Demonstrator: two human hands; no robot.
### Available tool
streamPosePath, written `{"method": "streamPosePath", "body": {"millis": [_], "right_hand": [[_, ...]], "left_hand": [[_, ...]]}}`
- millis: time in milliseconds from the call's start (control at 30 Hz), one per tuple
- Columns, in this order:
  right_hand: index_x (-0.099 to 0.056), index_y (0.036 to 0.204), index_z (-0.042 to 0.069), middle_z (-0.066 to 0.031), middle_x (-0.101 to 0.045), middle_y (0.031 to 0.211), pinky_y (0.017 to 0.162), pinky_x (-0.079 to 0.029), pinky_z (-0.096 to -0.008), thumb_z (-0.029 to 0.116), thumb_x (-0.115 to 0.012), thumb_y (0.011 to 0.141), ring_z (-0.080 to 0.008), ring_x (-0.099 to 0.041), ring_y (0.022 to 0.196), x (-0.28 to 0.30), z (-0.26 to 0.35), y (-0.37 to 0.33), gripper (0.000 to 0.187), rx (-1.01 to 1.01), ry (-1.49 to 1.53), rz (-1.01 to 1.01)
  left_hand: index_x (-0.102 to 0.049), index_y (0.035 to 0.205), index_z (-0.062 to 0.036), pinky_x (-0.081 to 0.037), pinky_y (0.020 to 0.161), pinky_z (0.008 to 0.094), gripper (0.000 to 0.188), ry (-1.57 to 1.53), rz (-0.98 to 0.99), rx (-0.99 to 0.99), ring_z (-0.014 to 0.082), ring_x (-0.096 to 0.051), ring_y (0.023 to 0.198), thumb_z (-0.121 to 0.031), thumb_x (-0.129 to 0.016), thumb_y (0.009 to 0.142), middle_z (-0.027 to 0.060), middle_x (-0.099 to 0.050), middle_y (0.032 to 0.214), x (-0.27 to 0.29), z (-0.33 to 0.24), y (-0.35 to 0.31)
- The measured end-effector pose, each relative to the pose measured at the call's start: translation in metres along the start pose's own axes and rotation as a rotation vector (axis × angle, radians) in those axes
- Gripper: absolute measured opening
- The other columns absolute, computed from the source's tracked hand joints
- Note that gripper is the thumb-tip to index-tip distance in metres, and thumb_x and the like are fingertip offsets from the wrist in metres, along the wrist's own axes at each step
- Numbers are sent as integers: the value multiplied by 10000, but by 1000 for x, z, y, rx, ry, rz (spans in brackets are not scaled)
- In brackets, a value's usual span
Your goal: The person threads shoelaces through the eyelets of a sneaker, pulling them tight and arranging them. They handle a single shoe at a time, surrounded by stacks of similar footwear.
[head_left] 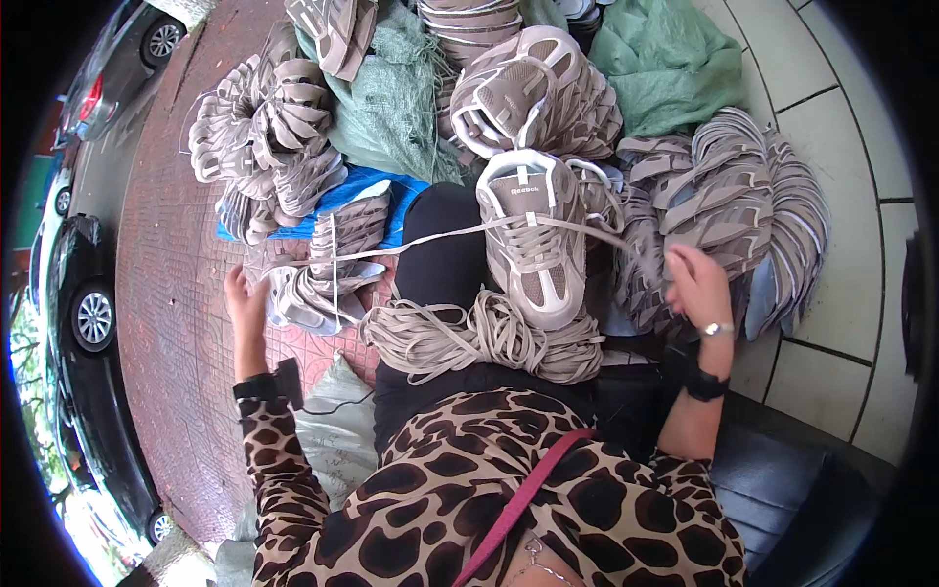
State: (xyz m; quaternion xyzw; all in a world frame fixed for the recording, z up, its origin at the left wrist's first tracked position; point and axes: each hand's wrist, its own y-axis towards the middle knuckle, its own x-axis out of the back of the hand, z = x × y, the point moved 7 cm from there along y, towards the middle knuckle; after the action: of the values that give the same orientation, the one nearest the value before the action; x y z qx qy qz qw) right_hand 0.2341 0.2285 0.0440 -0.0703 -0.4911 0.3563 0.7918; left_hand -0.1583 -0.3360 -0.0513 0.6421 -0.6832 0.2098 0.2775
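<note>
A beige-brown sneaker upper rests on my lap, its toe toward me and laces crossed over its front. A long flat beige shoelace stretches sideways over its tongue, out to both sides. My left hand, far out to the left, pinches toward the lace's left end; the fingertips are small and slightly blurred. On the right, my right hand is closed on the lace's other end, which is smeared by motion. A loose bundle of beige laces lies across my thighs, just below the toe.
Stacked shoe uppers stand beyond the lap, with more piles at left and right. A tied stack sits near my left hand. Green sacks lie behind. Parked cars stand beyond the paving at left.
</note>
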Motion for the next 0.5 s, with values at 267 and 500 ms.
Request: {"method": "streamPosePath", "body": {"millis": [267,500], "right_hand": [[-573,828,57,-107,-591,942,948,-434,-390,28,-533,755,-307,-580,940,-68,171,23,88,1425,-223,-57],[-588,816,66,-82,-523,850,761,-417,-392,66,-635,705,-292,-516,868,-83,155,19,120,1372,-355,139]], "left_hand": [[-538,1106,-87,-286,1050,484,362,99,480,-899,255,-589,1018,-133,-697,784,55,-619,1037,-176,-286,-108],[-470,1026,-74,-481,621,429,264,26,670,-776,330,-636,714,-115,-640,829,116,-619,773,-227,-291,-128]]}}
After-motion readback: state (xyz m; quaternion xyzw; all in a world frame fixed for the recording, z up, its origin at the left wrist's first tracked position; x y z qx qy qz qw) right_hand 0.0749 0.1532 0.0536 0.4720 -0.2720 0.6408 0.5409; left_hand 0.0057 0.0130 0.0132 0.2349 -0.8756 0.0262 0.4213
